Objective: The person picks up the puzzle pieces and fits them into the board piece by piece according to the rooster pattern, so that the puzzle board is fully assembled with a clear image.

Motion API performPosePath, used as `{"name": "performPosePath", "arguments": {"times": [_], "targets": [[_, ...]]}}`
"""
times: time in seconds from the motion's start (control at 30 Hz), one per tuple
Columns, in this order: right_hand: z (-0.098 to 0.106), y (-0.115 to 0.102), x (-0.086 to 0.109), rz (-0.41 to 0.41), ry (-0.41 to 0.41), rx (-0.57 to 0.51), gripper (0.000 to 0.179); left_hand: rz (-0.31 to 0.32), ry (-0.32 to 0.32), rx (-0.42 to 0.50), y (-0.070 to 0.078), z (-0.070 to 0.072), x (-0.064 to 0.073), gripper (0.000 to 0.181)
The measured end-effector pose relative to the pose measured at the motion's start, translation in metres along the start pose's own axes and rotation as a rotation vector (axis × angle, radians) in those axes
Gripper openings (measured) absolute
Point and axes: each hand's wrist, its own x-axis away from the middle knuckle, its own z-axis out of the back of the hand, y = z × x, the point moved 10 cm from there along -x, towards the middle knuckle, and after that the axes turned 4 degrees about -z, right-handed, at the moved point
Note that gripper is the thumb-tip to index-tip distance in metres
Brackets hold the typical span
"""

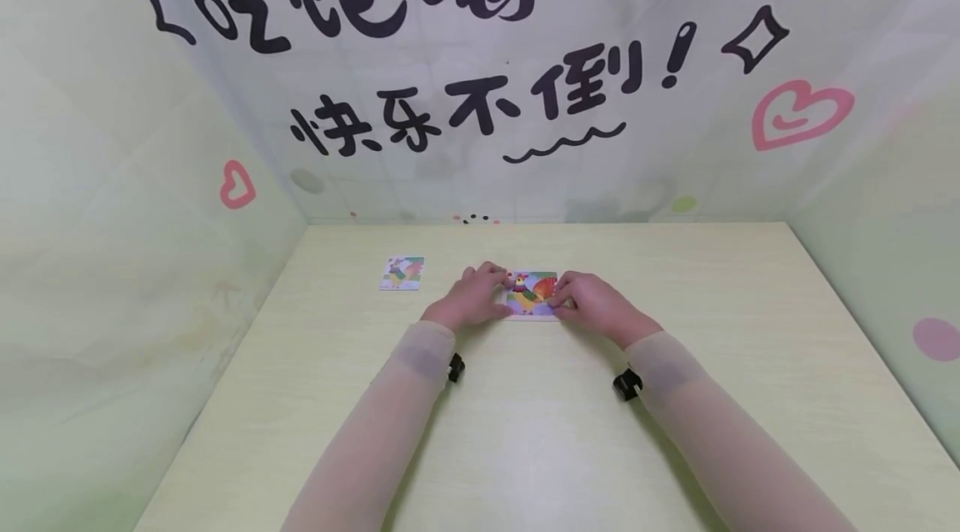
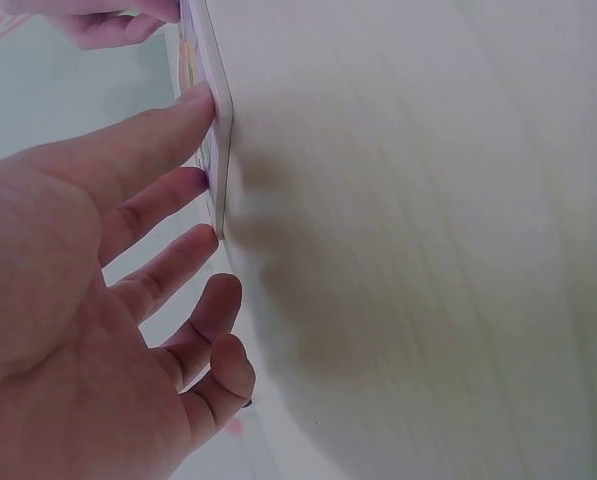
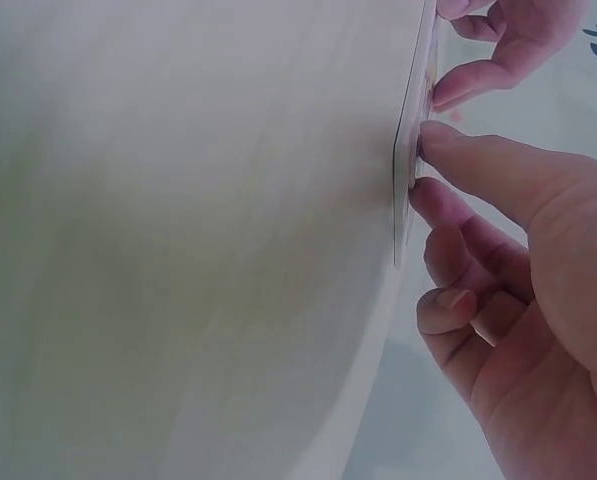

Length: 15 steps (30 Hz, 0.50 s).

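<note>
A flat board with a colourful rooster picture (image 1: 534, 292), seemingly a jigsaw puzzle, lies on the table between my hands. My left hand (image 1: 476, 296) holds its left end, the thumb at the near corner and fingertips along the side; the ring and little fingers stay off it, as the left wrist view shows. Over the right end of the picture, my right hand (image 1: 596, 304) brings thumb and index finger together and seems to pinch a small puzzle piece, mostly hidden by the fingers. In the right wrist view the other fingers of this right hand (image 3: 538, 260) are curled.
A smaller card with a similar rooster picture (image 1: 402, 273) lies to the left of my left hand. The pale wooden table (image 1: 525, 432) ends at a printed fabric backdrop (image 1: 450, 182) behind and at both sides. Black wrist devices (image 1: 628, 384) sit under the sleeves.
</note>
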Motion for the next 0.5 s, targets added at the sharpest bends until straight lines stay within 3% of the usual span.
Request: {"name": "performPosePath", "arguments": {"times": [0.33, 0.5], "targets": [[-0.0004, 0.0026, -0.0014, -0.015, -0.005, 0.024, 0.012, 0.000, 0.002, 0.009, 0.0038, 0.0026, 0.0021, 0.046], [-0.0006, 0.0018, -0.0016, 0.015, 0.019, 0.062, 0.010, 0.000, 0.000, 0.006, 0.0038, 0.0033, 0.0020, 0.045]]}}
